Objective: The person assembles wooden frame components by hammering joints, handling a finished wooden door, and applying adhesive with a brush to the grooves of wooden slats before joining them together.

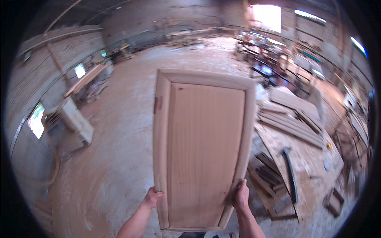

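Note:
Held upright in front of me is a wooden cabinet door (204, 150), with a pale rounded frame around a flat, slightly redder centre panel. My left hand (151, 197) grips its left edge low down, thumb on the front of the frame. On the opposite edge, at about the same height, my right hand (241, 195) is closed around the frame. The fingers behind the door are hidden on both sides. A small dark mark shows near the panel's upper left corner.
To my right stands a workbench (313, 174) with a hammer (291, 174), stacked wooden strips (291, 127) and a pale board (293, 101). Below its near edge lie wooden pieces (268, 174). A white cabinet-like unit (75, 121) leans at the left wall. Dusty floor (111, 158) stretches ahead.

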`<move>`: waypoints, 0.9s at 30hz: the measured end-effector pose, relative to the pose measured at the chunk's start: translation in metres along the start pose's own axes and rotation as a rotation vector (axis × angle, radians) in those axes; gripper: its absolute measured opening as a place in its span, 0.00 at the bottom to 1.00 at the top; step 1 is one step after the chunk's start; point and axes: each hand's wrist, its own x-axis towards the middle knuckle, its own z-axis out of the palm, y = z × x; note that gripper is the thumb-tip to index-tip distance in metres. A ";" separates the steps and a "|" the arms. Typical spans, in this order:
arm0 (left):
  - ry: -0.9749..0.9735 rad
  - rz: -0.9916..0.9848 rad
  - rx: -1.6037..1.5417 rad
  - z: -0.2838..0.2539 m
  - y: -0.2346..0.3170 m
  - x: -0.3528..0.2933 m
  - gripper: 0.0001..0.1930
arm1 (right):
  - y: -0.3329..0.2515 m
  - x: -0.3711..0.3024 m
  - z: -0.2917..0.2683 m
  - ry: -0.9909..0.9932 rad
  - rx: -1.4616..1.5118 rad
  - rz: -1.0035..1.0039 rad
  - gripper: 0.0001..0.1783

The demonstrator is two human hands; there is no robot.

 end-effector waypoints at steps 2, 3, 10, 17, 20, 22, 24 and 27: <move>-0.027 -0.031 -0.068 0.030 -0.008 -0.015 0.22 | 0.009 -0.023 -0.024 0.076 -0.036 -0.045 0.27; -0.040 -0.023 -0.088 0.055 -0.008 -0.022 0.22 | 0.024 -0.024 -0.047 0.096 0.035 -0.070 0.27; -0.282 -0.094 -0.182 0.110 -0.057 -0.033 0.26 | 0.011 -0.118 -0.160 0.282 -0.009 -0.164 0.29; -0.442 -0.200 -0.173 0.221 -0.052 -0.038 0.22 | -0.020 -0.181 -0.238 0.491 0.251 -0.140 0.30; -0.609 -0.359 -0.182 0.247 -0.060 -0.020 0.29 | -0.006 -0.199 -0.275 0.456 0.394 -0.190 0.34; -0.627 -0.419 -0.183 0.243 -0.085 0.002 0.28 | -0.015 -0.222 -0.275 0.453 0.501 -0.195 0.36; -0.690 -0.522 -0.142 0.286 -0.084 -0.008 0.27 | -0.017 -0.243 -0.295 0.529 0.604 -0.182 0.38; -0.711 -0.562 -0.038 0.333 -0.094 -0.017 0.27 | -0.003 -0.275 -0.326 0.614 0.642 -0.171 0.40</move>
